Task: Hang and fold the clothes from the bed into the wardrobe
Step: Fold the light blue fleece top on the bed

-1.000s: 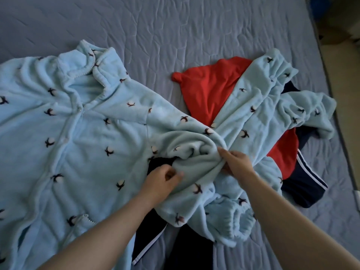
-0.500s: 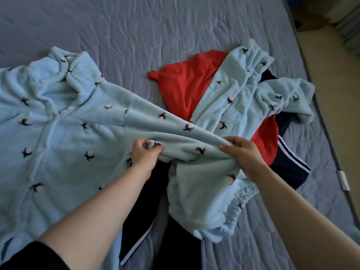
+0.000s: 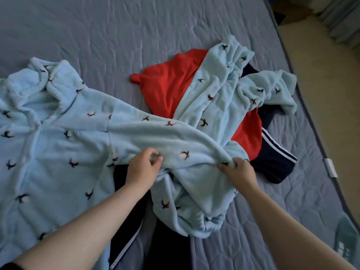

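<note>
Fleece everywhere lol. Nearest me, at 6 o'clock from my hands, a gathered cuff (image 3: 196,225) sits in a bunch. I'm pretty sure it's the tail end of the sleeve, but I can't swear to it.

Just past that are my hands. My left hand (image 3: 142,170) is pinching the near edge of the pale blue sleeve (image 3: 155,137) between thumb and fingers. My right hand (image 3: 240,172) has its fingers curled round the same sleeve further out, at 3 o'clock from the left.

So the sleeve's long axis runs from my right hand up to the shoulder at about 10 o'clock. The pyjama top (image 3: 48,152) lies spread flat at 9 o'clock. My left hand is the one closer to it, and I reckon the right has to carry the loose end over that way.

Further out, at 1 o'clock, the matching pyjama trousers (image 3: 218,94) are draped over a red garment (image 3: 167,88) and a navy garment (image 3: 272,160) with white stripes. All of it is on the grey-blue quilted bed (image 3: 136,36). The wardrobe isn't in view.
</note>
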